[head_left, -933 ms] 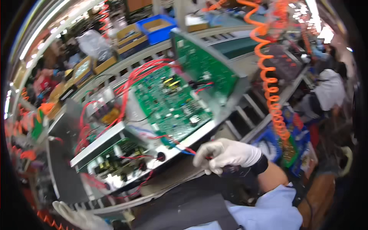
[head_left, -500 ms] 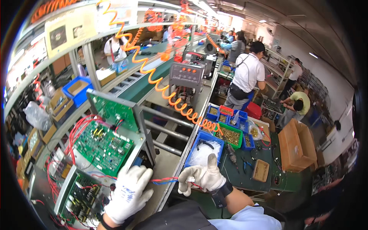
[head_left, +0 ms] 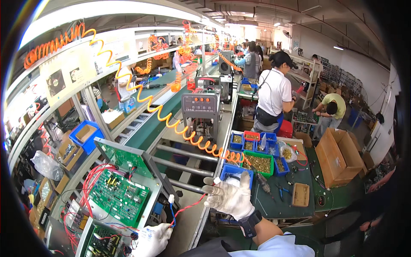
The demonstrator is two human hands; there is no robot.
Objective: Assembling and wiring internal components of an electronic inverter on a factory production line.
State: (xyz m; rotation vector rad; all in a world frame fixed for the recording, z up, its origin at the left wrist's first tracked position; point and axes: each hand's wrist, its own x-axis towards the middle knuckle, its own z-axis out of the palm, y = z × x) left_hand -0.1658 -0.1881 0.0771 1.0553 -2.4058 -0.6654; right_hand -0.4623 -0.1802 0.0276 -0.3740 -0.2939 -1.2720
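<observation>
Two gloved hands: right grip [head_left: 229, 198] spread loose, left grip [head_left: 152, 240] pinching one red wire [head_left: 188, 208]. Two green boards [head_left: 117, 196] left; one brown box [head_left: 338, 156] right.

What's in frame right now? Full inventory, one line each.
circuit boards: several, green, in the open chassis lower left
wires: one red, one blue, between the two hands
coiled air hose: one, orange, hanging across the line
parts bins: several, blue, green and red, on the bench at right
control unit: one, grey, mid-conveyor
cardboard box: one, brown, open, floor right
co-workers: several, standing along the line
left hand: white glove, pinching the wires
right hand: white glove, fingers spread, at the red wire's end
</observation>
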